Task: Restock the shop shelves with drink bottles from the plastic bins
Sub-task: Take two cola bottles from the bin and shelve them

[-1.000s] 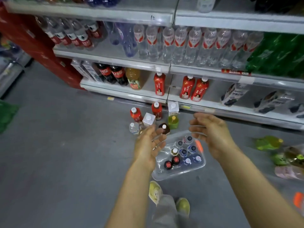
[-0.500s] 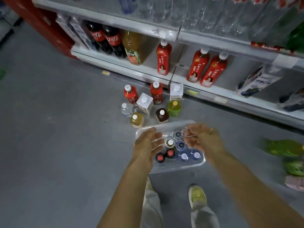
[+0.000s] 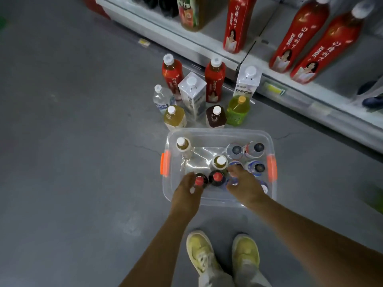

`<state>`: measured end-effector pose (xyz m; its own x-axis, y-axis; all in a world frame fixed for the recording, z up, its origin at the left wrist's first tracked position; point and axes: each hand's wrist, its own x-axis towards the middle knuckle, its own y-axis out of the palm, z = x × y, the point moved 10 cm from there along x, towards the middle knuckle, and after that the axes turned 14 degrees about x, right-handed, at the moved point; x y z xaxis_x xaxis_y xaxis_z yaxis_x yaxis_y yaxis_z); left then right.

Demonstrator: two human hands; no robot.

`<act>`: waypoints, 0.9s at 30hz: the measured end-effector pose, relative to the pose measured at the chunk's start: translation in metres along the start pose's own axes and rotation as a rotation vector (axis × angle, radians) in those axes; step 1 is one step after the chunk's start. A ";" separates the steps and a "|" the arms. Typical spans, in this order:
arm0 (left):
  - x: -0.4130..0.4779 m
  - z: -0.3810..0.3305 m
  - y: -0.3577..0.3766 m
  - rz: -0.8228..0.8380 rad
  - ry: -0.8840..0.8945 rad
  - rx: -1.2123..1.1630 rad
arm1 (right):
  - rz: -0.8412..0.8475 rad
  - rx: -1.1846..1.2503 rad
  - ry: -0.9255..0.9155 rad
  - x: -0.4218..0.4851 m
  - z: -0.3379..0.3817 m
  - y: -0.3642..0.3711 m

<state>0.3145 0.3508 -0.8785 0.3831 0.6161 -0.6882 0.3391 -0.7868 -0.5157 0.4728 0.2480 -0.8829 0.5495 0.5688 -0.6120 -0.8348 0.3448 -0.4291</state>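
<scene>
Head view: left hand [image 3: 187, 190] curls around 1 red-capped bottle [image 3: 199, 180], lower centre; right hand [image 3: 245, 186] apparently grips 1 blue-capped bottle [image 3: 233, 181], ready to lift both from the bin [image 3: 219, 131].

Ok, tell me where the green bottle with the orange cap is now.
In the head view, the green bottle stands on the floor just beyond the clear bin, right of the dark brown bottle and in front of the right-hand white carton.

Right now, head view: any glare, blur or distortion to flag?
Head view: dim, even light; glare streaks on the bin floor; wide-angle distortion splays the red bottles on the shelf; a green smear at the right edge is too blurred to identify; centre fairly sharp.
</scene>
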 end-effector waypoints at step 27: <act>0.134 0.078 0.062 0.046 0.187 0.449 | -0.168 -0.703 -0.228 0.086 -0.053 0.075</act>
<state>0.3204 0.3818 -1.0427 0.5503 0.5443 -0.6332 -0.0703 -0.7254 -0.6847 0.4588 0.2831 -1.0032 0.5832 0.7172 -0.3814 -0.4808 -0.0737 -0.8737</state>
